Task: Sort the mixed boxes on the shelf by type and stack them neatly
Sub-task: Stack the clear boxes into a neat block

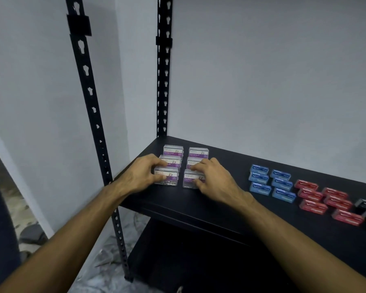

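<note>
At frame centre my left hand [143,174] and right hand [215,179] pinched the front clip boxes [167,176]; I judged squeezing both columns evenly would align them.

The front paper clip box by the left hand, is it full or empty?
Not empty: silver clips show through the clear paper clip box. How full, cannot tell.

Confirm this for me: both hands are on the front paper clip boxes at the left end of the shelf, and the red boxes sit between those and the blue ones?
Not quite. The head view shows the blue boxes between the paper clip boxes and the red boxes. Both hands, left and right, are on the front ones.
</note>
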### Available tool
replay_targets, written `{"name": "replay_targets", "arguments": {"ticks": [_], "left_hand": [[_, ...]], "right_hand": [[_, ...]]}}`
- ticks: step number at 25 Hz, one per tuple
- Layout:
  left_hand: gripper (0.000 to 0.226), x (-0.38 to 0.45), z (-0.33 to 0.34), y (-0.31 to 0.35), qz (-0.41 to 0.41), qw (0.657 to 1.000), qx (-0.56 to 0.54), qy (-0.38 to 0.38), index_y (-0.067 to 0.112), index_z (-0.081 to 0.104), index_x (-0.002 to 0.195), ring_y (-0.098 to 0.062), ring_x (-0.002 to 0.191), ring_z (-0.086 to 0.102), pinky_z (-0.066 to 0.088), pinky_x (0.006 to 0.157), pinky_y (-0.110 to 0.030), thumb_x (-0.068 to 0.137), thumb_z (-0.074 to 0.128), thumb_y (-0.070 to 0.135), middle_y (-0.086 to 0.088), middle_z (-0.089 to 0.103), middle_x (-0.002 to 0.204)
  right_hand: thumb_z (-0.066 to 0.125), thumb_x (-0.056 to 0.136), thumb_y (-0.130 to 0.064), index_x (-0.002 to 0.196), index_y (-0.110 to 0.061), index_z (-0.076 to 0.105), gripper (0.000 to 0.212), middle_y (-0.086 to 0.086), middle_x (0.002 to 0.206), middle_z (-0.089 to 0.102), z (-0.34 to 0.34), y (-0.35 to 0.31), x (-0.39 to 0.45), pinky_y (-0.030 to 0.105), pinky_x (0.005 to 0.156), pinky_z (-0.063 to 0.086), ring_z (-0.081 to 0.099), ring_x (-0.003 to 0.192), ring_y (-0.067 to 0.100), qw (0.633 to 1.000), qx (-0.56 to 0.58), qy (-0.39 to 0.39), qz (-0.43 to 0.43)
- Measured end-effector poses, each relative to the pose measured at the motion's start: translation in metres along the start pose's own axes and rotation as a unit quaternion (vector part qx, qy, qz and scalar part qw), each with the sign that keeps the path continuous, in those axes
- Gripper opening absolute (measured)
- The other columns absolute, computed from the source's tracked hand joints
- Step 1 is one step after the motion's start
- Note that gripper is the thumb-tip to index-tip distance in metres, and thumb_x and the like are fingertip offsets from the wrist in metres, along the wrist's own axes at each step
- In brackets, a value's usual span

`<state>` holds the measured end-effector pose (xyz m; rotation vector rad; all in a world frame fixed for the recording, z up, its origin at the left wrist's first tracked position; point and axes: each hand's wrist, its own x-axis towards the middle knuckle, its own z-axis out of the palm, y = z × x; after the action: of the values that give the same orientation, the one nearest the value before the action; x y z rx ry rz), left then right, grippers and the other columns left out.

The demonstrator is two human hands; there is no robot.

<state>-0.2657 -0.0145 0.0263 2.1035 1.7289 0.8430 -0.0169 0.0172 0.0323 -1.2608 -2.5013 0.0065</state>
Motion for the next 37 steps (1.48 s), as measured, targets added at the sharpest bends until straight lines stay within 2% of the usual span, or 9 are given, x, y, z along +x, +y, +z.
{"name": "replay_targets", "arguments": {"ticks": [6, 11, 17, 21, 25, 28, 31, 33, 37], "left_hand": [[0.039, 0.006, 0.008, -0.002, 0.007, 1.000, -0.030, 0.006, 0.019, 0.066, 0.121, 0.001, 0.088, 0.059, 0.048, 0.078, -0.016, 0.083, 0.076, 0.021, 0.012, 0.062, 0.106], [0.037, 0.017, 0.027, 0.016, 0.042, 0.998, -0.042, -0.011, 0.025, 0.069, 0.118, 0.008, 0.083, 0.061, 0.046, 0.067, -0.008, 0.082, 0.078, 0.023, 0.017, 0.063, 0.102], [0.038, 0.026, 0.047, 0.035, 0.065, 0.996, -0.052, -0.032, 0.024, 0.067, 0.119, -0.001, 0.087, 0.061, 0.051, 0.076, -0.018, 0.082, 0.077, 0.025, 0.015, 0.062, 0.101], [0.038, 0.029, 0.050, 0.035, 0.062, 0.996, -0.057, -0.031, 0.024, 0.067, 0.119, -0.002, 0.089, 0.061, 0.049, 0.074, -0.016, 0.082, 0.077, 0.024, 0.014, 0.061, 0.103], [0.044, 0.026, 0.046, 0.038, 0.068, 0.996, -0.055, -0.034, 0.024, 0.065, 0.124, -0.002, 0.090, 0.061, 0.052, 0.075, -0.019, 0.083, 0.077, 0.026, 0.015, 0.059, 0.104], [0.042, 0.031, 0.027, 0.033, 0.072, 0.995, -0.064, 0.034, 0.029, 0.064, 0.123, -0.003, 0.091, 0.060, 0.052, 0.076, -0.022, 0.083, 0.075, 0.034, 0.017, 0.058, 0.105], [0.032, 0.046, 0.002, 0.015, 0.019, 0.994, -0.024, 0.108, 0.026, 0.067, 0.118, -0.006, 0.093, 0.059, 0.048, 0.079, -0.025, 0.087, 0.070, 0.034, 0.010, 0.061, 0.106], [0.031, 0.053, -0.005, 0.003, -0.021, 0.996, 0.020, 0.087, 0.024, 0.068, 0.118, -0.012, 0.098, 0.059, 0.048, 0.084, -0.029, 0.089, 0.068, 0.034, 0.004, 0.062, 0.109], [0.029, 0.057, 0.001, -0.010, -0.047, 0.998, -0.026, 0.011, 0.023, 0.071, 0.117, -0.010, 0.099, 0.063, 0.053, 0.090, -0.031, 0.089, 0.071, 0.031, 0.004, 0.068, 0.114]], "right_hand": [[0.061, 0.094, -0.025, 0.133, -0.019, 0.058, 0.040, -0.001, 0.132, 0.056, -0.006, 0.006, -0.004, 0.037, 0.097, 0.047, 0.050, 0.116, 0.018, 1.000, 0.022, -0.016, 0.013], [0.062, 0.093, -0.027, 0.131, -0.020, 0.059, 0.039, -0.003, 0.124, 0.057, -0.016, 0.021, -0.024, 0.037, 0.096, 0.048, 0.053, 0.114, 0.016, 0.998, 0.019, -0.020, 0.048], [0.061, 0.094, -0.027, 0.134, -0.020, 0.057, 0.040, -0.002, 0.126, 0.057, -0.022, 0.033, -0.046, 0.035, 0.097, 0.047, 0.052, 0.115, 0.016, 0.997, 0.026, -0.003, 0.071], [0.061, 0.094, -0.025, 0.134, -0.018, 0.057, 0.040, 0.000, 0.127, 0.057, -0.021, 0.034, -0.046, 0.034, 0.098, 0.046, 0.052, 0.116, 0.017, 0.997, 0.029, 0.000, 0.071], [0.060, 0.094, -0.031, 0.136, -0.021, 0.055, 0.044, -0.001, 0.131, 0.053, -0.024, 0.033, -0.046, 0.036, 0.096, 0.047, 0.049, 0.120, 0.016, 0.997, 0.024, -0.008, 0.071], [0.057, 0.092, -0.042, 0.138, -0.025, 0.052, 0.049, -0.002, 0.132, 0.051, -0.032, 0.034, -0.040, 0.038, 0.093, 0.048, 0.047, 0.121, 0.014, 0.997, 0.031, 0.018, 0.070], [0.053, 0.095, -0.043, 0.135, -0.027, 0.055, 0.043, -0.002, 0.130, 0.052, -0.038, 0.035, -0.017, 0.038, 0.091, 0.048, 0.048, 0.119, 0.013, 0.996, 0.044, 0.036, 0.072], [0.050, 0.098, -0.039, 0.133, -0.024, 0.057, 0.038, -0.001, 0.130, 0.054, -0.037, 0.035, 0.005, 0.037, 0.092, 0.047, 0.050, 0.117, 0.014, 0.996, 0.051, 0.020, 0.070], [0.042, 0.103, -0.029, 0.129, -0.018, 0.061, 0.035, 0.006, 0.129, 0.057, -0.027, 0.029, 0.041, 0.039, 0.096, 0.047, 0.054, 0.112, 0.018, 0.996, 0.065, -0.038, 0.049]]}}
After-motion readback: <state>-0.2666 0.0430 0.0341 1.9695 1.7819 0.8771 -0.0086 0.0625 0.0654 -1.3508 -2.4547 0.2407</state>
